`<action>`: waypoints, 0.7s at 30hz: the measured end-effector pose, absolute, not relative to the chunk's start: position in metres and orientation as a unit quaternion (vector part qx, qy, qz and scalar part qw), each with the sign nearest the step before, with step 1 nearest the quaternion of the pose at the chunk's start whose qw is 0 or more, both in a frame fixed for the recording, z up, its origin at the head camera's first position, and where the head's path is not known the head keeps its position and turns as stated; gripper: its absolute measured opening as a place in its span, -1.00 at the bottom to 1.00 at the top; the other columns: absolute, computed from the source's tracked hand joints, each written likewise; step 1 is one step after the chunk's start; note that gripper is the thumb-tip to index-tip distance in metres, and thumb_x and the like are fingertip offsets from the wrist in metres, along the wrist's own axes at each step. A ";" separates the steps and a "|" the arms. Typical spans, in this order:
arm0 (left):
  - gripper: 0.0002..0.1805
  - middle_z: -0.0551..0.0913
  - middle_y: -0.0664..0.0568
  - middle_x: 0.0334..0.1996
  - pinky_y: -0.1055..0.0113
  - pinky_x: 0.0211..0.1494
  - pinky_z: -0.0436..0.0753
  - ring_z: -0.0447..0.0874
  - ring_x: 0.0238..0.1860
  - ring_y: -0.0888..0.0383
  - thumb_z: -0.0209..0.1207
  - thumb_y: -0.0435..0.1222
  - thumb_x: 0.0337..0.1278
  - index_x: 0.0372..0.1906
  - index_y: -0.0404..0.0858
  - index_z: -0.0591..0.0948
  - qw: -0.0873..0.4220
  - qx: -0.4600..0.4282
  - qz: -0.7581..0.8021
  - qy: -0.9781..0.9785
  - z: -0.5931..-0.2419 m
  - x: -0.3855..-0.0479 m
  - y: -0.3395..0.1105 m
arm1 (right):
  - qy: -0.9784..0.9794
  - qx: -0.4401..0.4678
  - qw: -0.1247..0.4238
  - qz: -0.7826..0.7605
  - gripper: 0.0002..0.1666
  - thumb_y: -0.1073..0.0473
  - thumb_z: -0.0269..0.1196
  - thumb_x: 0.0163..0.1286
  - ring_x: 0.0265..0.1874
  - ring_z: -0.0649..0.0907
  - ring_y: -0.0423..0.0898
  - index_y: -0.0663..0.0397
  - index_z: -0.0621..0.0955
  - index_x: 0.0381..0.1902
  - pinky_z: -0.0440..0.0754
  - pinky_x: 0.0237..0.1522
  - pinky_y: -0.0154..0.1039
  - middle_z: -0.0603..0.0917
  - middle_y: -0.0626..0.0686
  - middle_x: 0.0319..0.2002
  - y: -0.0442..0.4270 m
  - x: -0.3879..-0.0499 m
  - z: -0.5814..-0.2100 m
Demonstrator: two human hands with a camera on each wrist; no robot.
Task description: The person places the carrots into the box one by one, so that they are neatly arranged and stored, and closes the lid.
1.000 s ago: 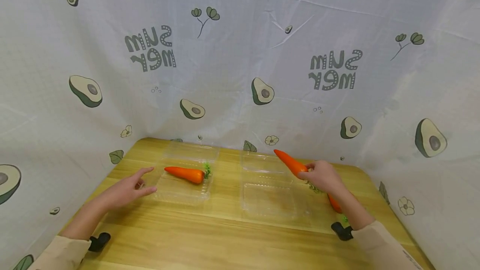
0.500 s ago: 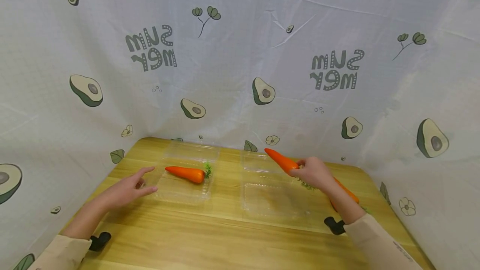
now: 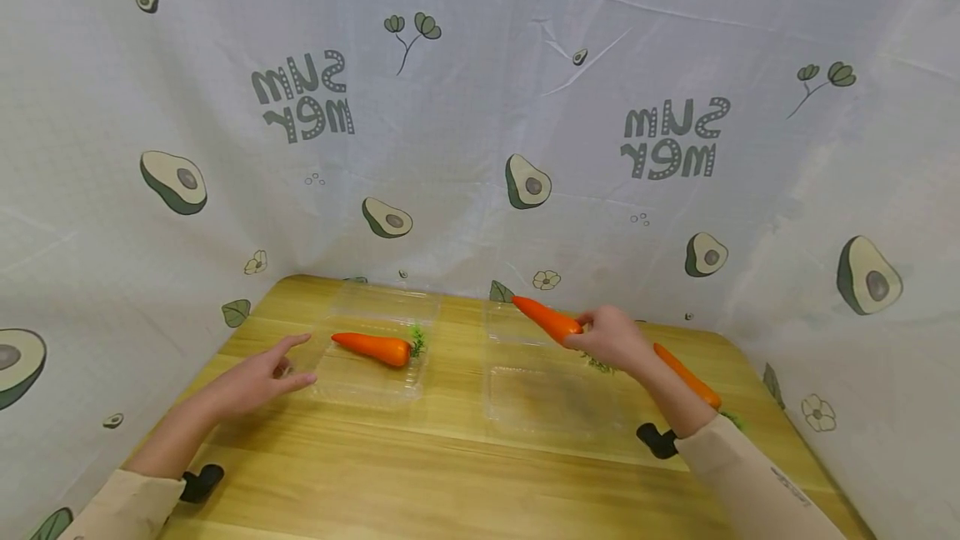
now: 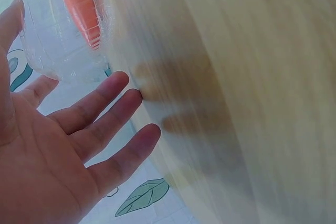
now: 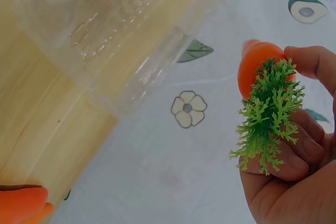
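Note:
In the head view my right hand [image 3: 611,338] holds a carrot [image 3: 546,319] by its thick end, above the right clear plastic container [image 3: 502,415]. Its tip points to the back left. The right wrist view shows green leaves [image 5: 270,111] hanging from the carrot, with thumb and fingers around its top. A second carrot [image 3: 371,348] lies in the left clear container [image 3: 363,397]. My left hand [image 3: 255,377] is beside that container's left side, fingers spread and holding nothing; the left wrist view shows the palm and straight fingers [image 4: 105,108].
Another carrot [image 3: 686,377] lies on the wooden table [image 3: 420,473] at the right, partly behind my right forearm. In the right wrist view, orange shapes [image 5: 21,203] sit at the lower left. A printed white curtain [image 3: 450,123] rises behind the table.
My right hand has moved left with its carrot, over the right container. The carrot on the table at the right shows more now. My left hand has stayed in place.

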State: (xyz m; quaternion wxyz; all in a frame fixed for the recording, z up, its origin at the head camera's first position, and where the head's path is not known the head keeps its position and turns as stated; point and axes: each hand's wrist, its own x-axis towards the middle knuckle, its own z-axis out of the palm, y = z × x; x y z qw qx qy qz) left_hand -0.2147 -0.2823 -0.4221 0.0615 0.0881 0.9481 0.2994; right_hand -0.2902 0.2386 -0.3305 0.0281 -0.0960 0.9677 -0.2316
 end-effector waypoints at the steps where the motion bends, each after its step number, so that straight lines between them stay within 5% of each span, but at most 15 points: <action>1: -0.10 0.62 -0.15 -0.03 0.10 -0.10 0.55 0.58 -0.13 0.03 0.18 0.14 0.33 0.57 -0.20 0.13 0.061 0.086 0.299 0.949 -0.422 -0.215 -0.282 | 0.967 -0.099 0.031 -0.234 -0.50 0.08 0.35 0.23 -0.55 0.55 -0.09 0.36 0.67 0.01 0.49 -0.49 -0.25 0.68 0.12 -0.32 0.237 -0.290 -0.330; 21: -0.11 0.63 -0.15 -0.02 0.08 -0.10 0.57 0.60 -0.09 0.03 0.18 0.12 0.34 0.57 -0.19 0.13 0.058 0.089 0.309 0.945 -0.423 -0.214 -0.282 | 0.955 -0.161 0.031 -0.246 -0.56 0.14 0.34 0.19 -0.68 0.51 -0.13 0.34 0.69 -0.05 0.46 -0.58 -0.28 0.62 0.04 -0.50 0.200 -0.295 -0.327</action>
